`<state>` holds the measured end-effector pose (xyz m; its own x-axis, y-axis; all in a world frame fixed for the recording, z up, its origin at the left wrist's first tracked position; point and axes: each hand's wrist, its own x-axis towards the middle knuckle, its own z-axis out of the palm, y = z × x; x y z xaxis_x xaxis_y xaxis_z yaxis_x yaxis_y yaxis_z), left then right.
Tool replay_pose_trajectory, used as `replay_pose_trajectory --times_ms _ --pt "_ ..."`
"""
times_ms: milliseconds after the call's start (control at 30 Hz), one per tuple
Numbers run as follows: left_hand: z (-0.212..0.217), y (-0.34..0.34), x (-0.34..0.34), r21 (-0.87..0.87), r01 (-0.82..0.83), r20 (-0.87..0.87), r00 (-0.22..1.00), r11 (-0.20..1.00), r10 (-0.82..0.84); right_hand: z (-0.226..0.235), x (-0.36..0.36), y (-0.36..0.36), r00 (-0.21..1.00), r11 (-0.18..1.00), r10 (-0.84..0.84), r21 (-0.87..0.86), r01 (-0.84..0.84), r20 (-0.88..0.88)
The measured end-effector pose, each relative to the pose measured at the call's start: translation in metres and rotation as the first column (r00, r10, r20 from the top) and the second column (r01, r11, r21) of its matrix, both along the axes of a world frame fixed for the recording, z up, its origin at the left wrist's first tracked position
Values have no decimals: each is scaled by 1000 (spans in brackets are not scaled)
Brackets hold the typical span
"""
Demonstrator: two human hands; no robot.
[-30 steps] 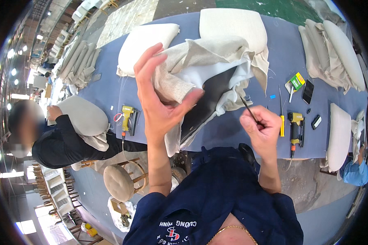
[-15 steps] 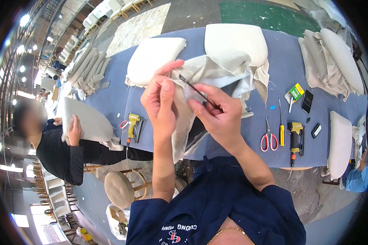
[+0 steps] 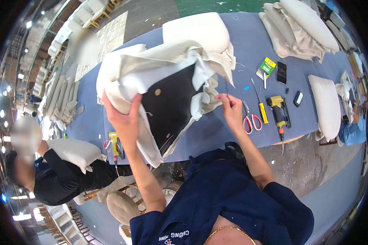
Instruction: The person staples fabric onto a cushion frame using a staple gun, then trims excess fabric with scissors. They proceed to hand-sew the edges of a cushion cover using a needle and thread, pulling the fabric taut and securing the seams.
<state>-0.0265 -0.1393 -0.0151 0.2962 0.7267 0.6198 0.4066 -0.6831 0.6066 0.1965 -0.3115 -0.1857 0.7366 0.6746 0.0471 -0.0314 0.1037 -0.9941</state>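
The seat cushion [image 3: 172, 100] is held tilted over the near part of the blue-grey worktop [image 3: 204, 136], its black face turned up toward the person and its beige cover fabric [image 3: 167, 54] and white lining [image 3: 131, 81] left loose around the rim. The left side is clasped by the left hand [image 3: 124, 124], the thumb laid over the front of the rim and the fingers wrapped behind, so that grip is plainly closed on the padded edge. At the opposite side, the fingertips of the right hand [image 3: 233, 112] are drawn together at the ragged cloth (whether any of it is truly pinched, or some slim tool is hidden there, cannot be made out). For the loose edge to be handled well, the left grip should be kept firm enough that the panel cannot swing, yet placed so that the lining is not bunched under the thumb. The cloth is probably best taken a little at a time and drawn evenly, since a hard tug at one corner could skew the weave or lengthen the fray. Layers should be separated by feel before any pull is made. Care is also advised around the scissors [image 3: 250, 115] and the yellow-handled screwdriver [image 3: 263, 113], which lie near the right hand and could be caught by trailing fabric.
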Motion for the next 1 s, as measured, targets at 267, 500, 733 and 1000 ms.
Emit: replay_pose_trajectory --times_ms 267,500,733,1000 --pt "-2 18 -20 -26 27 78 997 999 -25 -48 26 117 869 984 -105 -79 163 484" --pt "12 -7 -5 -81 29 133 991 996 -18 -101 81 167 760 947 -263 8 322 595" --pt "4 -5 -2 -29 -63 100 993 998 66 -95 22 85 755 950 302 -118 -289 582" --pt "12 -22 -11 -78 -43 76 996 996 49 9 -30 17 933 926 360 121 -359 9"
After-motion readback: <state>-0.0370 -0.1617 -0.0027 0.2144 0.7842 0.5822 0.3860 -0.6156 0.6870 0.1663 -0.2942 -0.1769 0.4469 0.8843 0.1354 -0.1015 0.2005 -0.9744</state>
